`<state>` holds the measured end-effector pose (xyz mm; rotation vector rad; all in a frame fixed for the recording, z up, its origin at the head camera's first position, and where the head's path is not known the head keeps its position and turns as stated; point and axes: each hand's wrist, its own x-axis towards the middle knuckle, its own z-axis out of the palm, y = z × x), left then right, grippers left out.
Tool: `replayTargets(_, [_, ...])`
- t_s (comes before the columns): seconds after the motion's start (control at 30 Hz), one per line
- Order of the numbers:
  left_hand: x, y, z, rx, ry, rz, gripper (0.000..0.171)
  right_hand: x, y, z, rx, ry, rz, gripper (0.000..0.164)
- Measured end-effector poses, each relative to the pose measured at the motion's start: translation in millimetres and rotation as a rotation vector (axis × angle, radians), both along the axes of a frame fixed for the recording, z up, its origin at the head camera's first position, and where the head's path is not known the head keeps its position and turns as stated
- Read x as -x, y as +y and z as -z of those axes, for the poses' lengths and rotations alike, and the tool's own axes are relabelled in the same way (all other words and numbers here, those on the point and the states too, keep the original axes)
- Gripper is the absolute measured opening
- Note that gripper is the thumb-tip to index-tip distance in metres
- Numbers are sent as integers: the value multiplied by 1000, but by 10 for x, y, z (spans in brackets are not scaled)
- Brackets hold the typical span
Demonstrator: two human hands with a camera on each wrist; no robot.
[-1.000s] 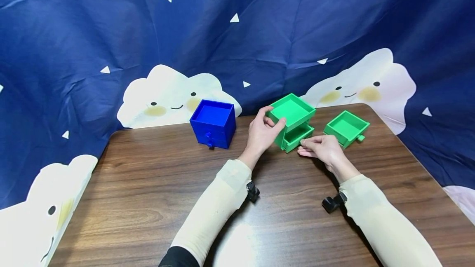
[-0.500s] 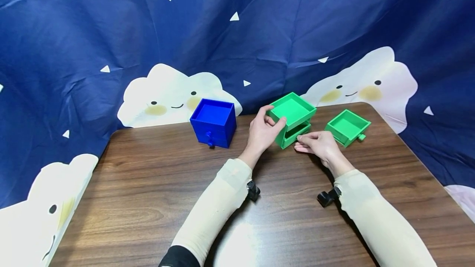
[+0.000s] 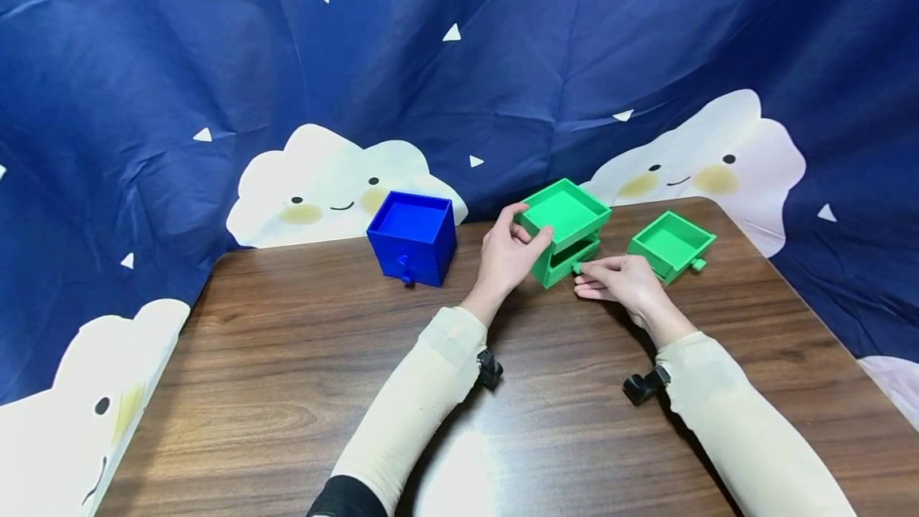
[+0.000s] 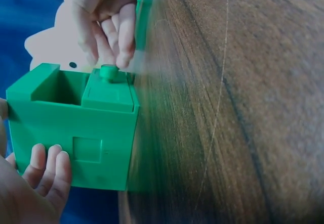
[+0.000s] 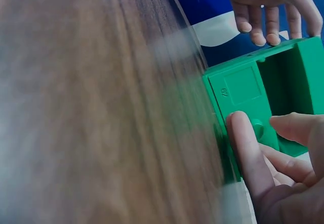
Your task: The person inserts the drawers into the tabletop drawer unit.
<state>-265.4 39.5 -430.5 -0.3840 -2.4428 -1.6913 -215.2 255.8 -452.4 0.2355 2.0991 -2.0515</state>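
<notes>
My left hand (image 3: 506, 255) holds the small green drawer cabinet (image 3: 583, 233) by its left side, thumb at the front and fingers behind. The cabinet has a shallow tray top and an open upper slot. Below the slot, the lower drawer (image 3: 562, 271) sits in flush, its round knob (image 4: 109, 73) facing my right hand (image 3: 626, 287). In the right wrist view, thumb and index finger stand spread on either side of the knob (image 5: 258, 129), with gaps between. A loose green drawer (image 3: 673, 242) lies right of the cabinet, behind my right hand.
A blue drawer cabinet (image 3: 412, 255) stands left of the green one, near the back edge of the wooden table (image 3: 287, 357). Behind the table hangs a dark blue cloth (image 3: 402, 62) with clouds and triangles.
The lower green drawer has slid from partly out to fully in, pushed by my right hand. My right fingers have since drawn back slightly from the knob. The left hand keeps its hold.
</notes>
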Motion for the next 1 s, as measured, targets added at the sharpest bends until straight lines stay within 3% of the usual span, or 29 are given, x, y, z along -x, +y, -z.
replayTargets(0.33, [-6,-3,-12,-2,-12,-4,53,-240,234,-53,16,38,20,47])
replayTargets(0.53, [-13,-2,-11,-6,-12,-2,53,-353,401,-42,91,66,44,14])
replayTargets(0.7, [-13,-1,-13,-1,-14,1,53,-424,519,-45,133,81,52,28])
replayTargets(1.0, [-21,-3,-17,-9,-29,-3,53,-506,638,-78,154,90,77,27])
